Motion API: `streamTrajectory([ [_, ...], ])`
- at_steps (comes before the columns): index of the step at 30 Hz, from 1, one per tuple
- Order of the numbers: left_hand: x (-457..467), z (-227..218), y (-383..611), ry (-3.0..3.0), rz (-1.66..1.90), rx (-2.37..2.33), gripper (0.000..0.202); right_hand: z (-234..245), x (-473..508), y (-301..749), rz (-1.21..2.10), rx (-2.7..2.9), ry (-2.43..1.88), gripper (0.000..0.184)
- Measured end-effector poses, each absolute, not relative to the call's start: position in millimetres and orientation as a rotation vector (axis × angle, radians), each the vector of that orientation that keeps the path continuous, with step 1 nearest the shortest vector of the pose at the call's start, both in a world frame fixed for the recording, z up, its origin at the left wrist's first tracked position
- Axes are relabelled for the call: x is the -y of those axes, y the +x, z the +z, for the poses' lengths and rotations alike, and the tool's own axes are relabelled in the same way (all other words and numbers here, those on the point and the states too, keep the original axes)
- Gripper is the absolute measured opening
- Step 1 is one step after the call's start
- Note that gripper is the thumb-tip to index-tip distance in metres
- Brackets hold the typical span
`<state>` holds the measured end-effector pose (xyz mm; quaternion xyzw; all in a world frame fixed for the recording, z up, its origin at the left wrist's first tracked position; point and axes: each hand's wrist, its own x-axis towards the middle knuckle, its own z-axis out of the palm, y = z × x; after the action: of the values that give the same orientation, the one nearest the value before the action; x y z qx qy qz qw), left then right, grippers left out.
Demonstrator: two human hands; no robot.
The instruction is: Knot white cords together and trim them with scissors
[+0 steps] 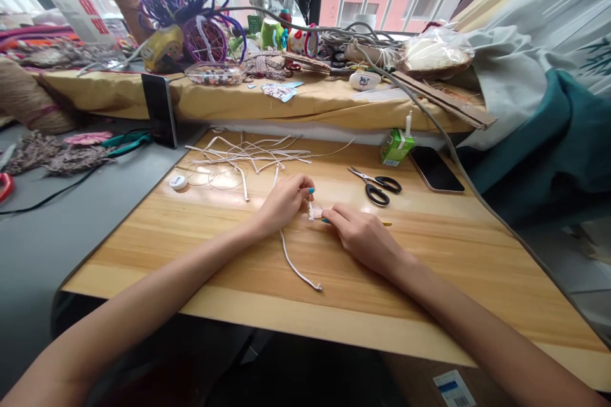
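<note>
Here between the two hands sits the white piece (311,211), small and bumpy-edged, its top seemingly pinched in the left hand's (285,202) fingertips, while the right hand (365,235) grips a slim, yellow-ended tool (387,224) (hook or needle, I can't tell), tip right at the work. Only a short bit looks formed, so I'd call it early going: a soft white cord (289,259) trails loose, curving nearward below the left hand. Beyond that hand, thin pale strips (260,156) lie tangled, unworked. Beyond the right: black-handled metal scissors (377,191), untouched.
</note>
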<state>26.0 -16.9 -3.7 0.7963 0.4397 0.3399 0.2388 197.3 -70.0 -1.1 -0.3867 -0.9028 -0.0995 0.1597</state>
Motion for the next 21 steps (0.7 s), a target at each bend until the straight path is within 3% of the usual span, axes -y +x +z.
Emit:
streamTrajectory([
  [7, 9, -11, 24, 1.623, 1.032, -1.026, 0.010, 0, 67, 199, 0.095, 2.541, -1.144, 0.020],
  [21, 8, -10, 26, 1.431, 1.081, -0.913, 0.015, 1, 60, 200, -0.376, 2.666, -1.150, 0.020],
])
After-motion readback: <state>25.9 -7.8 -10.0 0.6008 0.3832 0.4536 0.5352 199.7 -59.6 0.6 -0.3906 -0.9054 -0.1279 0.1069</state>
